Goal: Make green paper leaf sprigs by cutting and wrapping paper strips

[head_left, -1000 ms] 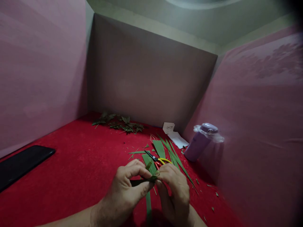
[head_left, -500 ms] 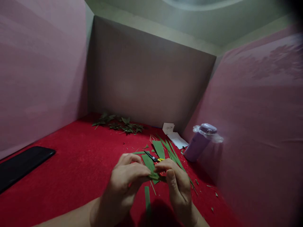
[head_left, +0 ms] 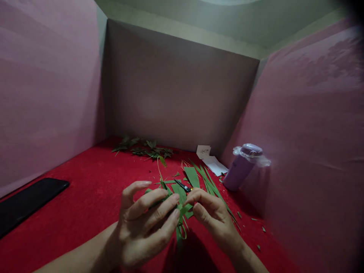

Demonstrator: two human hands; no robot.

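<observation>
Well to the left of the fingers (head_left: 162, 212), a black smartphone (head_left: 34, 203) lies flat on a red cloth (head_left: 93, 212). Beyond the fingers and to their right are a white paper with dark markings (head_left: 203, 153) and, just nearer, a plain white sheet (head_left: 215, 166). Farther right of the fingers is a purple lidded tumbler (head_left: 239, 172), clear plastic film (head_left: 264, 162) bunched around its top. Pink walls (head_left: 48, 87) flank the fingers; a grey panel (head_left: 182, 91) stands beyond.

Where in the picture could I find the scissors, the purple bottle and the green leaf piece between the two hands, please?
Scissors (head_left: 185, 187): head view, on the pivot.
Purple bottle (head_left: 239, 172): head view, on its side, below the lid.
Green leaf piece (head_left: 185, 209): head view, on its flat surface.
</observation>
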